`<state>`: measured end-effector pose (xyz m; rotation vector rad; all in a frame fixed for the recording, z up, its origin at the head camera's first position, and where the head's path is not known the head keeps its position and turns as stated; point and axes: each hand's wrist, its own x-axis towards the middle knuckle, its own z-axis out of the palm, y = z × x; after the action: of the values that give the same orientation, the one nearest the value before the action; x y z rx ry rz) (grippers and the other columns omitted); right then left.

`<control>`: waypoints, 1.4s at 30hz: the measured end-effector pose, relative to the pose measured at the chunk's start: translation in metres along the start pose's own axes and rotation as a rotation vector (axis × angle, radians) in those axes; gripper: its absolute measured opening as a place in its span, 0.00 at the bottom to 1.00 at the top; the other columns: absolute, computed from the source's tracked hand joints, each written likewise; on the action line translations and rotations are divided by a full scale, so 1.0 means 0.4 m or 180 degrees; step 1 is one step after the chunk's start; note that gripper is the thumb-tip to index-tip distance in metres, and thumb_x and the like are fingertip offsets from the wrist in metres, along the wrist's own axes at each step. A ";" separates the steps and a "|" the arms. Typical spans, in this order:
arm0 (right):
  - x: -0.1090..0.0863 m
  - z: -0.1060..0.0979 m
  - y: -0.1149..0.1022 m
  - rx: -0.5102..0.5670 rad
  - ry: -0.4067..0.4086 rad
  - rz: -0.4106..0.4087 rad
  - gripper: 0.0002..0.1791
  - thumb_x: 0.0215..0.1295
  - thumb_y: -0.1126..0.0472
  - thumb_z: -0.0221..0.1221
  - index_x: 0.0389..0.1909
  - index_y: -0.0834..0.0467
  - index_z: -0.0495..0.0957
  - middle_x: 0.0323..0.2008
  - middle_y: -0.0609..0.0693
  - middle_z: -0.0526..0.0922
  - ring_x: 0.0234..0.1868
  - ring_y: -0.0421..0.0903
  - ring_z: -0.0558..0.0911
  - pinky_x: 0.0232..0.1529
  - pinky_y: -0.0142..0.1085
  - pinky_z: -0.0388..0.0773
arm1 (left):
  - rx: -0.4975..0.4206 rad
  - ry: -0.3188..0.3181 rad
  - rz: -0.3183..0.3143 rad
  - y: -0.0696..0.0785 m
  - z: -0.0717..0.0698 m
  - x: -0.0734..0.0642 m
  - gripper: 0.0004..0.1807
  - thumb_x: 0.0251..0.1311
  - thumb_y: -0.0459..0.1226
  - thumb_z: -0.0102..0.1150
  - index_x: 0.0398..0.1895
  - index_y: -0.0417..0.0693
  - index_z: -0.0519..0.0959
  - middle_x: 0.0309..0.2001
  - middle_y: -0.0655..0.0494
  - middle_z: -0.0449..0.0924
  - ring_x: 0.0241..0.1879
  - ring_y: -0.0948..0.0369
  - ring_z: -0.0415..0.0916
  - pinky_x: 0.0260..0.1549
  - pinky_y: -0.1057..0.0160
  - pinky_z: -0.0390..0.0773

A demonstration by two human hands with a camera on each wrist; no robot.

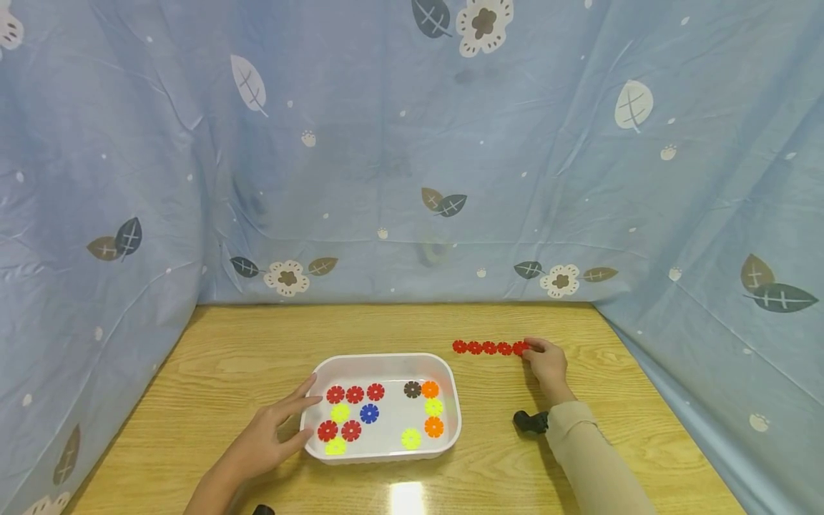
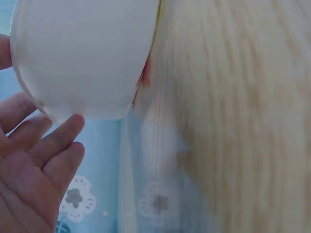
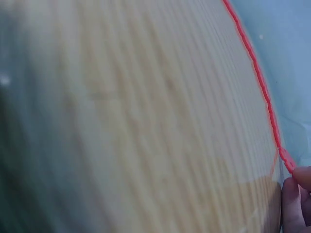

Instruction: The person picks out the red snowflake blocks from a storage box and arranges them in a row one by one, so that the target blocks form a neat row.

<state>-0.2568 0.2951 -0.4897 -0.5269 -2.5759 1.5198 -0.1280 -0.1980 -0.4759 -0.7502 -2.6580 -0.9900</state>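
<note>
A white plastic tray stands on the table, with red, yellow, orange, blue and dark brown notched discs inside. Along its left end rests my left hand, fingers loosely extended against the wall and rim; in the left wrist view the fingertips touch the tray's outside. Behind and right of the tray lies a straight row of red notched discs. My right hand pinches the disc at the row's right end between thumb and fingers. That red disc appears slightly tilted to the row in the right wrist view.
The wooden table carries the tray and the row. Blue patterned cloth hangs behind it and at both sides. A small black object sits by the right sleeve; another dark one shows at the bottom edge.
</note>
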 end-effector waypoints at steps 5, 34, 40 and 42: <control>-0.005 -0.003 -0.001 -0.0087 -0.0028 -0.0040 0.20 0.65 0.67 0.53 0.58 0.66 0.73 0.57 0.67 0.74 0.59 0.62 0.72 0.56 0.51 0.74 | -0.0031 0.0003 0.0001 0.000 0.002 0.000 0.21 0.57 0.39 0.63 0.56 0.49 0.78 0.69 0.47 0.64 0.63 0.48 0.66 0.57 0.54 0.72; -0.093 0.020 -0.085 0.0282 -0.0391 -0.0493 0.25 0.67 0.63 0.55 0.63 0.66 0.67 0.61 0.65 0.71 0.62 0.57 0.71 0.58 0.42 0.75 | -0.0020 0.0035 0.0020 -0.006 0.002 0.001 0.21 0.56 0.39 0.64 0.55 0.49 0.78 0.68 0.48 0.64 0.63 0.49 0.65 0.58 0.60 0.70; -0.130 0.047 -0.112 0.0295 -0.0546 -0.0845 0.24 0.64 0.65 0.58 0.60 0.67 0.69 0.59 0.65 0.74 0.60 0.58 0.74 0.58 0.42 0.76 | -0.0043 0.0042 0.0047 -0.002 -0.001 0.001 0.21 0.57 0.38 0.64 0.55 0.49 0.78 0.68 0.48 0.64 0.62 0.49 0.65 0.59 0.64 0.69; -0.144 0.059 -0.121 0.0310 -0.0599 -0.0965 0.23 0.64 0.65 0.59 0.59 0.68 0.70 0.58 0.65 0.75 0.59 0.58 0.75 0.60 0.45 0.74 | -0.0042 0.0038 0.0053 0.000 -0.002 0.001 0.21 0.57 0.38 0.64 0.55 0.49 0.78 0.68 0.47 0.65 0.62 0.48 0.65 0.59 0.64 0.69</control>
<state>-0.2207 0.2344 -0.4548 0.0203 -2.5470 1.6404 -0.1286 -0.1984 -0.4752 -0.7658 -2.6333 -1.0057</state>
